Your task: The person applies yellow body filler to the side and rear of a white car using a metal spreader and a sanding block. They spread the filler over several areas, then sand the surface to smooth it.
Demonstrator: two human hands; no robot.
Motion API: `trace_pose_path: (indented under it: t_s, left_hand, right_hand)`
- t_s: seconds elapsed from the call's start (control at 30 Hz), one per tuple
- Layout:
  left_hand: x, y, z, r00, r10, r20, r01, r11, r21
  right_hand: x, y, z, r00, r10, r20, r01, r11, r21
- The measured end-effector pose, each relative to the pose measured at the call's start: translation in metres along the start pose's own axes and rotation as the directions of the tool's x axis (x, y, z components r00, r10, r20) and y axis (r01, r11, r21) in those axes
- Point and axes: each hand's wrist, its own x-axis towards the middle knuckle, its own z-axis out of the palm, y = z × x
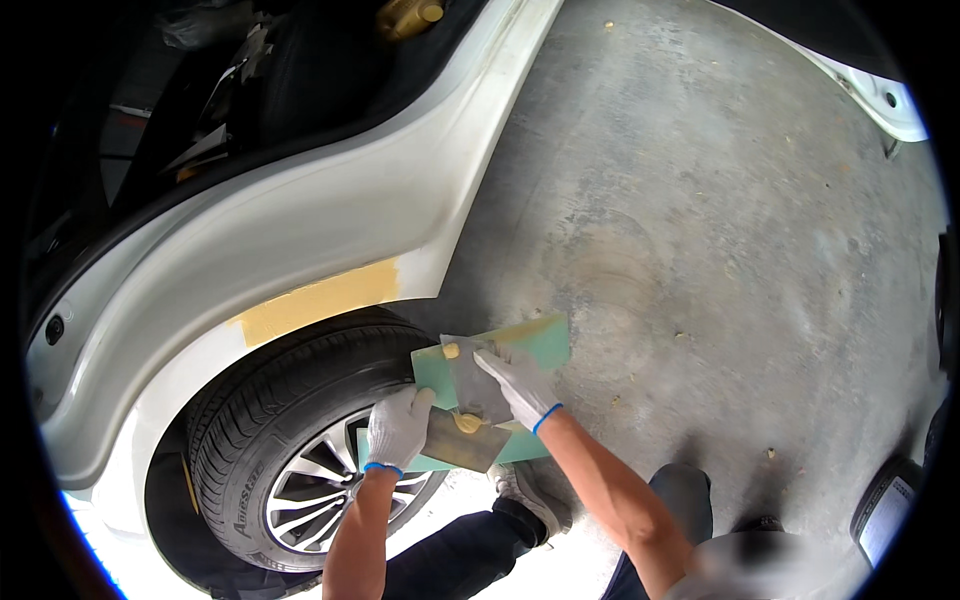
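My left hand (397,428), in a white knit glove with a blue cuff, grips the edge of a dark flat plate (455,448) with a lump of yellow putty (467,422) on it. In my right hand (515,382), gloved alike, is a thin grey putty spreader (478,388), pinched under the thumb. A small dab of putty sits at its far left corner. The spreader's near end is close to the plate; I cannot tell whether they touch. Behind both lie pale green flat pieces (545,340), partly hidden. Yellow putty (325,298) coats part of the white wheel arch.
The white car body (300,215) with its open door frame fills the left. Below the arch stands a black tire (260,440) with a silver spoked rim (310,490). Grey concrete floor (700,220) spreads to the right. A shoe (530,500) shows beneath my hands.
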Motion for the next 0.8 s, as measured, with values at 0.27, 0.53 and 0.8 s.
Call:
trace_pose_path:
  t_s: [0.27,0.53,0.8]
  left_hand:
    - [0.007,0.000,-0.004,0.999,-0.004,-0.040,-0.002,0.991,-0.135]
    - [-0.034,-0.013,-0.016,0.976,-0.031,-0.215,-0.035,0.955,-0.295]
    - [-0.155,0.047,-0.065,0.943,-0.173,-0.285,-0.272,0.096,-0.958]
  right_hand:
    - [-0.044,0.009,-0.104,0.947,-0.155,-0.281,0.190,0.976,0.104]
    - [-0.135,-0.046,-0.150,0.885,-0.247,-0.393,0.397,0.842,0.364]
    - [-0.252,-0.135,-0.036,0.939,-0.298,-0.173,0.327,0.928,0.177]
